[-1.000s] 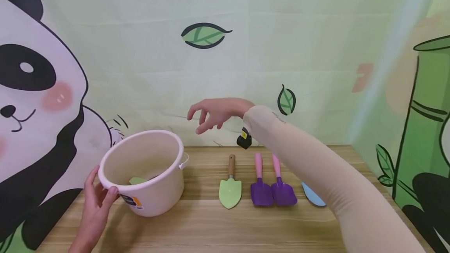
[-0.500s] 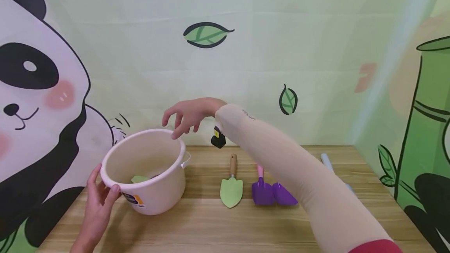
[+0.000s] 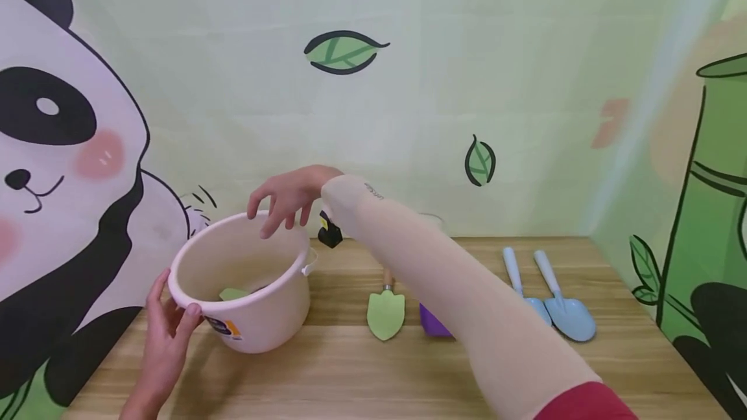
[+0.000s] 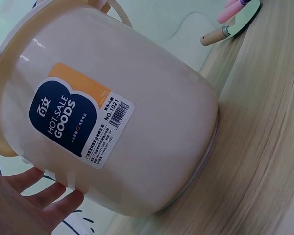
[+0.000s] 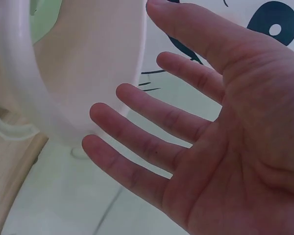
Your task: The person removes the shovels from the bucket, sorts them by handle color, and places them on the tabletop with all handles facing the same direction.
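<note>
A pale pink plastic bucket (image 3: 257, 326) stands at the left of the wooden table, a light green piece (image 3: 232, 293) showing inside it. My left hand (image 3: 166, 342) holds its near left side, thumb at the rim and fingers against the wall. In the left wrist view the bucket wall (image 4: 157, 98) faces me with its printed label (image 4: 81, 115). Over the far right rim hovers my right hand (image 3: 286, 198), empty, fingers spread and pointing down-left. The right wrist view shows its open palm (image 5: 235, 147) beside the bucket's rim (image 5: 24, 63).
Right of the bucket lie a green trowel (image 3: 385, 316) with a wooden handle, a purple shovel (image 3: 433, 321) partly hidden by my right arm, and two blue shovels (image 3: 570, 317). A printed panda backdrop (image 3: 408, 83) rises behind the table.
My right hand has moved left and slightly down, from above the table to over the bucket's rim. The forearm uncovers the blue shovels and covers more purple. My left hand keeps its place.
</note>
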The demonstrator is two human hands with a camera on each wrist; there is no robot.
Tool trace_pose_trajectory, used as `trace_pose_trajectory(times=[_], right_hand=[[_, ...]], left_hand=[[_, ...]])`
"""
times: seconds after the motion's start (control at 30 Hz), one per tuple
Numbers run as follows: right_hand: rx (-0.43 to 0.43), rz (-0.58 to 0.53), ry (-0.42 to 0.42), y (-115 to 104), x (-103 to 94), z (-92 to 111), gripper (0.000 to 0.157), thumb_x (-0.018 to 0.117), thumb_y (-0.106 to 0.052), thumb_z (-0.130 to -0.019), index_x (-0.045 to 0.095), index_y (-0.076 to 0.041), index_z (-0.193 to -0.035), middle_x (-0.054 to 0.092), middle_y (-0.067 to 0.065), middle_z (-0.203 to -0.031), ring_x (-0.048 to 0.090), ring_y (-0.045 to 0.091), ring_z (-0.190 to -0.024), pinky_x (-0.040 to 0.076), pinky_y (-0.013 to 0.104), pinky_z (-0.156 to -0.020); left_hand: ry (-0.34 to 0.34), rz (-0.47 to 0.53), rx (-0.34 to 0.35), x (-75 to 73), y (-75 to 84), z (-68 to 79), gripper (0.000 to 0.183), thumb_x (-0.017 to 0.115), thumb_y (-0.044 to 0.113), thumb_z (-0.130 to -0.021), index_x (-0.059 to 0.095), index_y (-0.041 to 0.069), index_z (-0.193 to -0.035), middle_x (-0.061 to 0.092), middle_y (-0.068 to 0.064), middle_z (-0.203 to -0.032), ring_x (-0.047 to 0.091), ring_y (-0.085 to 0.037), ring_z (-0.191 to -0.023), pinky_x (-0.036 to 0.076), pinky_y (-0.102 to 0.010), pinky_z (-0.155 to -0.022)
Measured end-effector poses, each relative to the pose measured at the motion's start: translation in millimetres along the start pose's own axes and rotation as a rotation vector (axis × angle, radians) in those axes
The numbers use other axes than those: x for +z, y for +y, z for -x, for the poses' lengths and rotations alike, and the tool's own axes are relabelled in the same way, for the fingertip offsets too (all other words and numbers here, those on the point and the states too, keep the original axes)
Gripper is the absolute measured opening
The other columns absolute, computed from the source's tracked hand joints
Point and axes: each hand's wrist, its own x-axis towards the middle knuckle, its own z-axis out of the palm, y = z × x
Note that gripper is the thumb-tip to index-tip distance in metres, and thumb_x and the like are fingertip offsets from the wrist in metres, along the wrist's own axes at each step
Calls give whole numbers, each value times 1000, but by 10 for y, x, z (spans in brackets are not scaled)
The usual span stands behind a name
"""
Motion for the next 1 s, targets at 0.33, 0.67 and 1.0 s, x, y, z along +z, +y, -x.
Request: trace_pose_trajectory(times=[0.33, 0.67, 1.0], right_hand=[[79, 11, -34, -208, 106, -267, 56, 81, -36, -89, 56, -33, -139, 63, -4, -124, 66, 18, -108, 59, 33, -86], [139, 73, -86, -443, 214, -514, 56, 83, -36, -87, 59, -35, -138, 61, -10, -126, 65, 19, -114, 60, 33, -82], [166, 250, -149, -593, 321, -732, 56, 85, -38, -84, 62, -41, -135, 55, -16, -136, 65, 16, -110, 56, 33, -89]], left_hand=[[-8, -7, -13, -30, 2, -2, 75, 52, 5, -106, 11, 30, -164, 24, -22, -161, 46, -9, -130, 49, -11, -91], [-3, -21, -26, -38, 28, 4, 75, 52, 6, -106, 11, 32, -164, 25, -22, -160, 46, -12, -131, 49, -10, -91], [-2, -34, -15, -46, 17, 0, 75, 51, 6, -106, 10, 31, -164, 25, -21, -160, 47, -10, -128, 48, -9, -91]])
